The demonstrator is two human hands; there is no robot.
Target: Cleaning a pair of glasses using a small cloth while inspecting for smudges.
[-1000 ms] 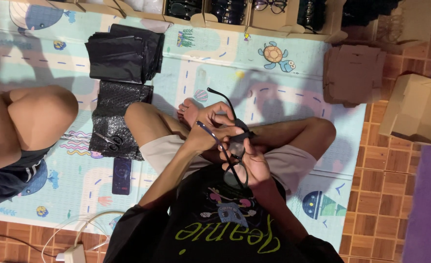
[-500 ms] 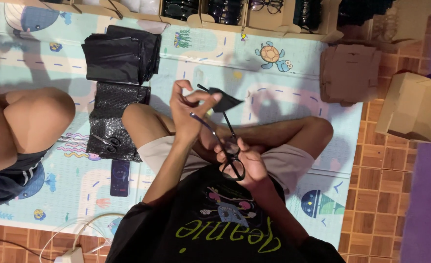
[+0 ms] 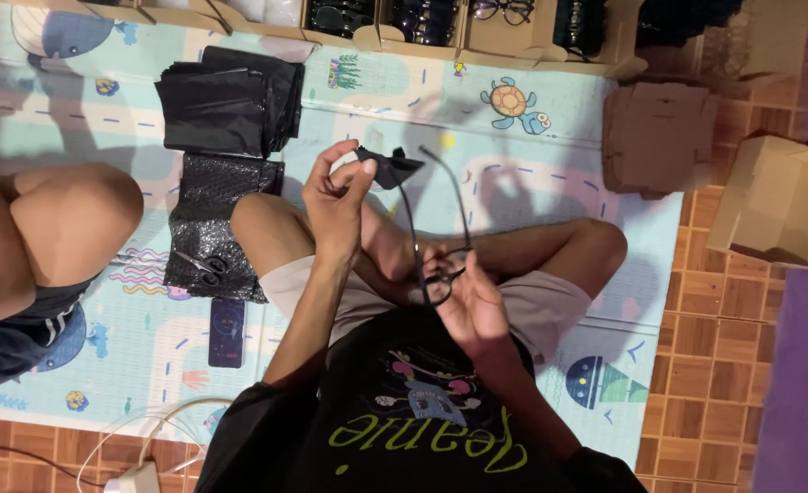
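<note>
Close to the body, the right hand (image 3: 470, 309) gripped a pair of black eyeglasses (image 3: 438, 281) by the front frame, fingers curled around it and temples pointing away above the crossed legs. Farther out, the left hand (image 3: 334, 196) pinched a small dark cloth (image 3: 388, 168) between thumb and fingertips. Beyond lay black bags (image 3: 226, 99) on the play mat (image 3: 532, 155).

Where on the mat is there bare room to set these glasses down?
Bare mat lies between the turtle picture and the knee, right of the glasses. Left is crowded: black bags, bubble wrap, scissors, phone.
</note>
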